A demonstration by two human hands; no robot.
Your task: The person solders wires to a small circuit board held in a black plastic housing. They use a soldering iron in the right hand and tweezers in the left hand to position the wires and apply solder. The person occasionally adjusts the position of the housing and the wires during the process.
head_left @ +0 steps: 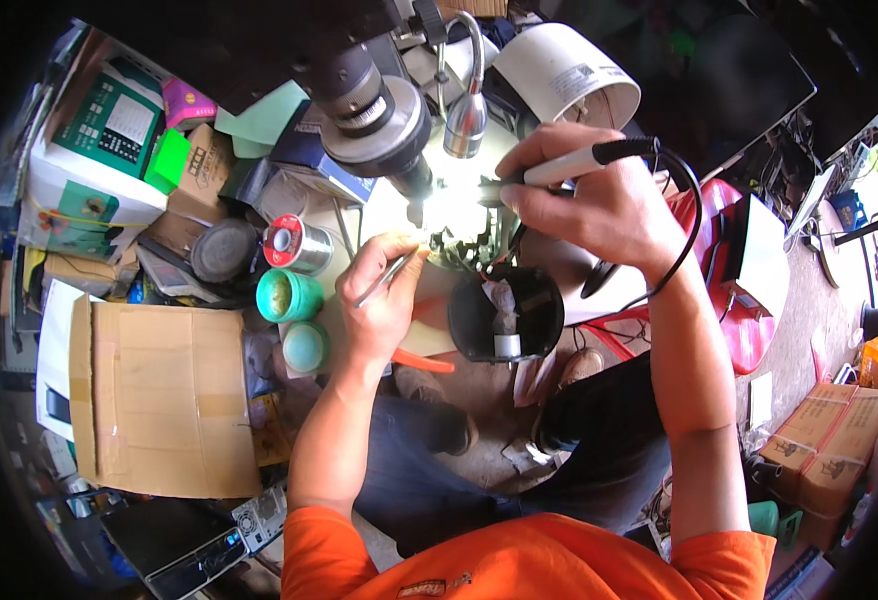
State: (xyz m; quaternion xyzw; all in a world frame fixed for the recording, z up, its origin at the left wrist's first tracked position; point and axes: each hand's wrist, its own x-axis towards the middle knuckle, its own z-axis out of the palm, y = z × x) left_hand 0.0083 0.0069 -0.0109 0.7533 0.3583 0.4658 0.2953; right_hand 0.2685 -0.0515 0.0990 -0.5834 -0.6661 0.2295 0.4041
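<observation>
My right hand (pixel 604 215) grips a soldering iron (pixel 569 165) by its white handle, and a black cable loops from it past my wrist. Its tip points left into a bright glare. My left hand (pixel 374 295) is closed on slim metal tweezers (pixel 387 278), fingertips beside the lit work. Between the hands lies a dark assembly (pixel 449 250) with small parts, mostly washed out by light. A black round housing (pixel 459 330) sits just in front of it. Above the work hang a microscope (pixel 374 125) and a gooseneck lamp (pixel 466 125).
Left of my left hand stand a solder spool (pixel 311 248), a green jar (pixel 289 295) and a pale green lid (pixel 305 346). A cardboard box (pixel 169 400) lies nearer. A white cylinder (pixel 559 75) is at the back, a red stool (pixel 749 345) to the right.
</observation>
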